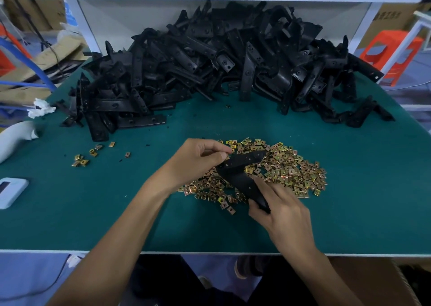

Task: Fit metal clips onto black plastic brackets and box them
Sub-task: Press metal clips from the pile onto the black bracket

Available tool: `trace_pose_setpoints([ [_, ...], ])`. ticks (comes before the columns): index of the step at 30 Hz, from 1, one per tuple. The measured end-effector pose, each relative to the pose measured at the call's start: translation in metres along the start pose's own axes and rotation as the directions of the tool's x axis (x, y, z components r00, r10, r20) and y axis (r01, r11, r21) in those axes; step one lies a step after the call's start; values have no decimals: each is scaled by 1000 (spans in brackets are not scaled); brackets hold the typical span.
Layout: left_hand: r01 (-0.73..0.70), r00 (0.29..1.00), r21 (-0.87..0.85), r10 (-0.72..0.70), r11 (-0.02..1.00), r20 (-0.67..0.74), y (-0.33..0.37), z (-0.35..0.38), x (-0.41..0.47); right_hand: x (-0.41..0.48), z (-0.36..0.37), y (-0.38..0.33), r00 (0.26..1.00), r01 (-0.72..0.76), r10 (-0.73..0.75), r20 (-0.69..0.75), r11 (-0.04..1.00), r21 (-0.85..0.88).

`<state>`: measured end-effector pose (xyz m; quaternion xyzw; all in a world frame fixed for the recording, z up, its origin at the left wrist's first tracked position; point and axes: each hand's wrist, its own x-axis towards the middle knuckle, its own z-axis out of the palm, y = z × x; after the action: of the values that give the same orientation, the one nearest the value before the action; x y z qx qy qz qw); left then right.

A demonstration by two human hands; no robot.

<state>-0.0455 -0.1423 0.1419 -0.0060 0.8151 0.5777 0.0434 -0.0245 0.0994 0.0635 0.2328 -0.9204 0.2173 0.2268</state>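
An angled black plastic bracket (pixel 242 168) hangs just above a heap of small brass-coloured metal clips (pixel 286 168) in the middle of the green table. My right hand (pixel 279 210) grips the bracket's lower end. My left hand (pixel 198 158) pinches a single clip (pixel 227 156) between thumb and fingers, right against the bracket's upper left edge. A large pile of black brackets (pixel 210 67) fills the back of the table.
A few stray clips (pixel 81 159) lie at the left of the green table (pixel 116 212). A white device (pixel 10 191) and a crumpled tissue (pixel 40 109) sit near the left edge. A cardboard box (pixel 373 280) stands below the front edge at the right. A shelf frame (pixel 86 25) rises behind the pile.
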Motion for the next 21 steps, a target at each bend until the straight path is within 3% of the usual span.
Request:
trace_pose_setpoints([
  [5,-70,990,172,90,983,-109,-9,18,-6,2,1,-1,1000,-25,25,-4,1000,-10],
  [8,-95,979,162,122,982,-161,-13,24,-5,1,1,1,999,-33,33,-6,999,-12],
  [14,-120,981,152,141,981,-137,-20,27,-2,1,4,2,999,-29,28,-15,999,-19],
  [18,-109,994,92,110,990,-15,-13,15,16,2,4,2,997,-68,68,-29,998,9],
  [21,-38,976,323,104,946,-189,-15,3,43,3,5,2,999,-36,36,-20,999,2],
])
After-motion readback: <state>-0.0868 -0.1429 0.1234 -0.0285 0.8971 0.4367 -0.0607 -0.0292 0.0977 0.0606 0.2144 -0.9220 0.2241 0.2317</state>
